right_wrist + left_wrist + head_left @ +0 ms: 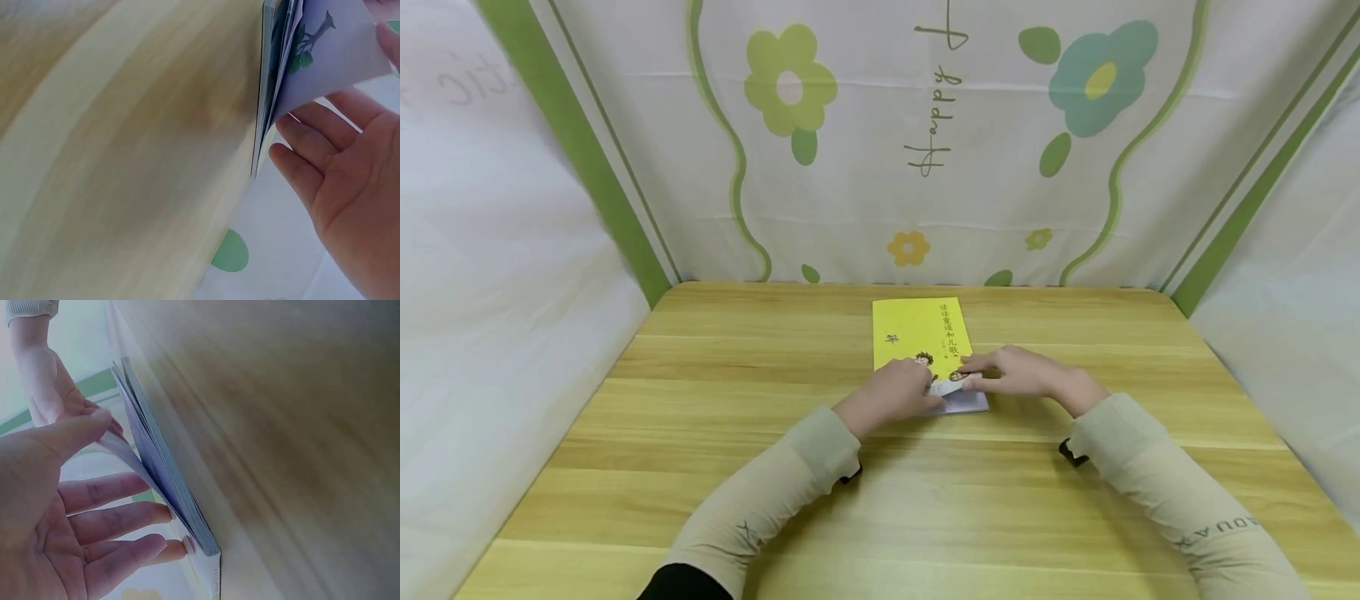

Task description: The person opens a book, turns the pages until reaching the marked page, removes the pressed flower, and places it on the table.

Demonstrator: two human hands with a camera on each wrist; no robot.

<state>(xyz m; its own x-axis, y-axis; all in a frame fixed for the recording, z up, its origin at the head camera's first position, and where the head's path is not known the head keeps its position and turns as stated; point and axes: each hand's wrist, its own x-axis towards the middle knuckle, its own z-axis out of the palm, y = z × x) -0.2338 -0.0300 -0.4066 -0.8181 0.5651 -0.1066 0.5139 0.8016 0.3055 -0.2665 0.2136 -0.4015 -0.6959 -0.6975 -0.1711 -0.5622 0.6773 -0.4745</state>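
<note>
A yellow booklet [910, 325] with dark characters and a small cartoon figure lies flat on the table. The near edge of its cover bends up, baring whitish pages [966, 403] below. My left hand [891, 392] pinches the raised edge near its left part, thumb on the inner side and fingers against the yellow face. At the right corner, my right hand [1018, 373] grips the same cover between thumb and fingers. In the right wrist view the cover's pale inner side [344, 62] shows a printed branch with green leaves. The left fingers hide part of the cartoon.
The wooden table [700, 433] extends around the booklet on all sides. Behind it hangs a white curtain [850, 192] with printed flowers, and white cloth walls [512, 292] flank the table. Dark bands [1072, 454] show under both sleeve cuffs.
</note>
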